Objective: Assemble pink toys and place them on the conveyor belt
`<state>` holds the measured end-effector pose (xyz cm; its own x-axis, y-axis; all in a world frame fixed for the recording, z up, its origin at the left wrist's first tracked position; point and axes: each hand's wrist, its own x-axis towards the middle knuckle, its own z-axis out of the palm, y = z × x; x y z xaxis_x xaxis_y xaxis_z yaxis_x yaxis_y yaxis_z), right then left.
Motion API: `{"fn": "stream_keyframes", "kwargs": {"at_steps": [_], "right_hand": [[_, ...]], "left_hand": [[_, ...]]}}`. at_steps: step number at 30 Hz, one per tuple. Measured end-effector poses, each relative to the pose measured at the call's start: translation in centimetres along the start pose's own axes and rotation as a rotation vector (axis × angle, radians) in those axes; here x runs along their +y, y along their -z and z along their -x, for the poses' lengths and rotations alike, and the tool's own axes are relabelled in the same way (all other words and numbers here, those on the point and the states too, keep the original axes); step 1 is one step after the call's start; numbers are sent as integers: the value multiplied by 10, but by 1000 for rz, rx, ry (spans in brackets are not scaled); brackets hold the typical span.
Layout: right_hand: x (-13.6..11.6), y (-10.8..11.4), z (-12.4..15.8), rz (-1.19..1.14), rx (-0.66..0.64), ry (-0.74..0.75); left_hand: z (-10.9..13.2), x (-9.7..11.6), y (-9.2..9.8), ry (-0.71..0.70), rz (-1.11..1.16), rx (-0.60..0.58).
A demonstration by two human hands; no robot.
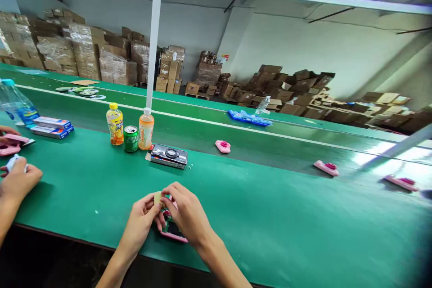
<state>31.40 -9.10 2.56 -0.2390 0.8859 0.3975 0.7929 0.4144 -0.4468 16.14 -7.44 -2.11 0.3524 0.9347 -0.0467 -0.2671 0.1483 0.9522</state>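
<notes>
My left hand (pixel 140 220) and my right hand (pixel 185 211) meet near the table's front edge, both pinching a small pale yellow piece (pixel 157 198) between their fingertips. Under them on the green table (pixel 270 216) lies a pink-framed device (pixel 172 230) with a dark inside, partly hidden by my fingers. The right hand's lower fingers touch or hover on that device; I cannot tell which.
Behind my hands stand a yellow bottle (pixel 115 124), a green can (pixel 131 138), an orange bottle (pixel 146 129) and a dark device on a box (pixel 168 155). Pink parts (pixel 223 146) (pixel 326 167) (pixel 401 182) lie on the belt. Another person's hand (pixel 16 180) works at far left.
</notes>
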Motion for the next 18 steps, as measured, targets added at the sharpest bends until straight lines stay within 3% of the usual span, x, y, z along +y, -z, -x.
{"fn": "stream_keyframes", "kwargs": {"at_steps": [3,7,11,15,18], "right_hand": [[-4,-15,-7,84,-50,-2],[2,-6,-14,92,-157,6],[1,-1,-15,240,-261,69],[-5,-12,-6,423,-240,182],[-4,-18,3,397,-196,292]], "left_hand": [[2,-1,1,14,17,13],[3,-6,0,7,-11,69],[5,-9,-3,-8,-46,97],[5,-5,-1,-6,-79,136],[3,-1,3,-2,-43,192]]}}
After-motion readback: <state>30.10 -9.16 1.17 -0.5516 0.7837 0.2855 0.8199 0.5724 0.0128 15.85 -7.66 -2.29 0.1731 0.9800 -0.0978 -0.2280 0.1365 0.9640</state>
